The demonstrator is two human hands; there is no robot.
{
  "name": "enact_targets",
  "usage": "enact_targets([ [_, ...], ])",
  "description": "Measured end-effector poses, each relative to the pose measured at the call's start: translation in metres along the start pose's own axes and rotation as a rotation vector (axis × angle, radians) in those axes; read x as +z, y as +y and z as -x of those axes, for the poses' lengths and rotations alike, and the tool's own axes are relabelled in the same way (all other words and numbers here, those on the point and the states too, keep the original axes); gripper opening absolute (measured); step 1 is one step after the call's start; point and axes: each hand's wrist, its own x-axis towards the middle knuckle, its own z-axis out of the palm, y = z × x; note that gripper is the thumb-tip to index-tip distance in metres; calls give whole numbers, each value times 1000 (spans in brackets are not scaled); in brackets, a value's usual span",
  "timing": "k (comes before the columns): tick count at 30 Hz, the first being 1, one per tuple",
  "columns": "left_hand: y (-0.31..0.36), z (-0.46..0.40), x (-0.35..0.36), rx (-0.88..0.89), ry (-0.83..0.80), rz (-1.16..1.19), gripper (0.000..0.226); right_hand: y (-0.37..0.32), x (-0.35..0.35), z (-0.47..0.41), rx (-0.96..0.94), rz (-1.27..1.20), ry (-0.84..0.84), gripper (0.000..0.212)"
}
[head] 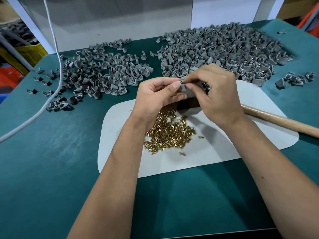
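A person's left hand (155, 94) curls round a small grey part (183, 88), held in the air above the far edge of a white mat (120, 152), while the thumb and forefinger of the right hand (219, 94) pinch the part's top end; whether a brass piece sits between those fingertips is hidden. The likely trouble is a slip: the pinch covers very little, and a fumble would probably drop the part or any fitting into the loose brass inserts (169, 133) heaped directly below, scattering them like the stray insert (183, 154) nearer the person. A crooked push could also seat a fitting askew. Grey parts lie in two heaps on the green table (51, 169), the left heap (96, 73) and a larger right heap (224, 47) just behind the hands. A dark block (188, 102) sits under the hands, a wooden handle (276, 119) crosses the mat's right side near the right wrist, and a grey cable (57, 49) trails past the left heap.
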Motion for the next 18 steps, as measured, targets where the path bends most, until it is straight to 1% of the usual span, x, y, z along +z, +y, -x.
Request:
enact_targets([
  [2,-1,0,2,50,25,-52,16,-1,2,1,30,1,5,7],
  [6,-4,-1,7,199,88,-250,29,-3,5,1,122,-3,18,9],
  [8,-6,-1,11,228,128,-289,29,-4,6,2,157,-11,19,9],
  [13,-10,1,21,179,203,-266,22,-5,10,2,197,2,28,8],
  [18,-7,3,23,130,233,-237,17,-5,11,1,189,20,31,7],
])
